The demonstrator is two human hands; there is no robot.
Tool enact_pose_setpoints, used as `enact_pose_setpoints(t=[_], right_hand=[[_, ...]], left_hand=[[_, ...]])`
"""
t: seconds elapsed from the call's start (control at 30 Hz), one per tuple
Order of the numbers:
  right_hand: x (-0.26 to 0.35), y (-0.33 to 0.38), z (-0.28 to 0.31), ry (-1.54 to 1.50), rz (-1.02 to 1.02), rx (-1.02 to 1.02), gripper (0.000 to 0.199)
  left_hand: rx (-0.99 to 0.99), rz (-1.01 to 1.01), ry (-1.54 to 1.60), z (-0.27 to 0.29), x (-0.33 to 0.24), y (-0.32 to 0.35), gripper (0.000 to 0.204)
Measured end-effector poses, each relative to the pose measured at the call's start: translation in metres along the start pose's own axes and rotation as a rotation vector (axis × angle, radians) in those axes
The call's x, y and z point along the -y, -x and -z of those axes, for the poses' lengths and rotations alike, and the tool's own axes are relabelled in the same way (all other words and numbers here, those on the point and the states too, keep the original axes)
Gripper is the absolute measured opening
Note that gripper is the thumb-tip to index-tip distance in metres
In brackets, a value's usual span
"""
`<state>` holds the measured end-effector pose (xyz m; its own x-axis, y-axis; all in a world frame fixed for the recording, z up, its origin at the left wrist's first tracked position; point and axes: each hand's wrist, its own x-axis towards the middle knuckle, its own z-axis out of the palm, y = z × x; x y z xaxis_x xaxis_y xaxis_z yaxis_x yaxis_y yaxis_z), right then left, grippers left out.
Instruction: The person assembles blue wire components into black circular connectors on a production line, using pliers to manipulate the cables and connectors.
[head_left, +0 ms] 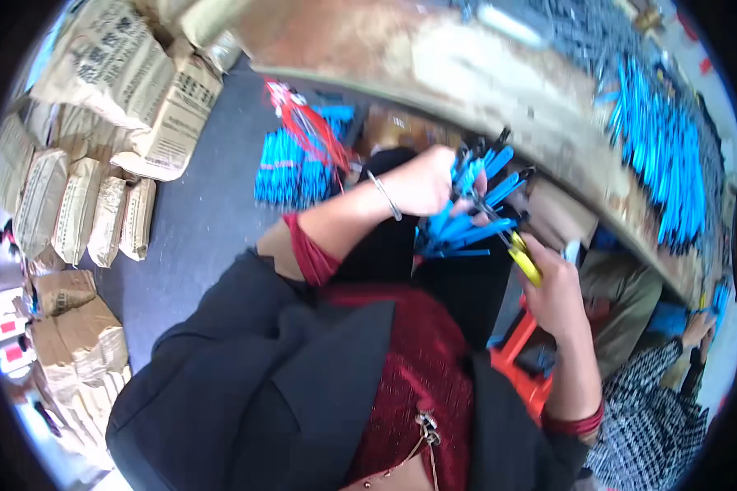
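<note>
My left hand is closed round a bunch of slim blue pieces with dark ends, which fan out in several directions above my lap. What kind of pieces they are, I cannot make out. In my right hand is a yellow-handled hand tool, like pliers or cutters. Its dark jaws point up toward the lower right of the bunch; whether they touch a piece is too small to tell. Both hands are close together, just below the edge of the wooden table.
A large heap of blue pieces lies on the table's right. Blue bundles with red-and-white strips sit left of my arm. Brown paper packages are stacked at far left. A red-orange frame and a co-worker's checked sleeve are at right.
</note>
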<state>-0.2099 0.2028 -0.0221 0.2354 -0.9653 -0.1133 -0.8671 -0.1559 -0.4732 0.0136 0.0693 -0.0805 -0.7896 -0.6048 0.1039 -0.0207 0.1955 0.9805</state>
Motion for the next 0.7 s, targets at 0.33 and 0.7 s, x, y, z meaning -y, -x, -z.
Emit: enact_pose_setpoints(t=[0.33,0.7], right_hand=[[-0.034,-0.015,0.07,-0.316,-0.229,-0.496,0.047],[-0.025,-0.115,0.058,0.156,-0.08,-0.459,0.05]], left_hand=[[-0.675,0.209,-0.364,0.183,-0.121,-0.022,0.04],[-0.888,0.053,-1.698,0.305,-0.018,-0.08,0.041]])
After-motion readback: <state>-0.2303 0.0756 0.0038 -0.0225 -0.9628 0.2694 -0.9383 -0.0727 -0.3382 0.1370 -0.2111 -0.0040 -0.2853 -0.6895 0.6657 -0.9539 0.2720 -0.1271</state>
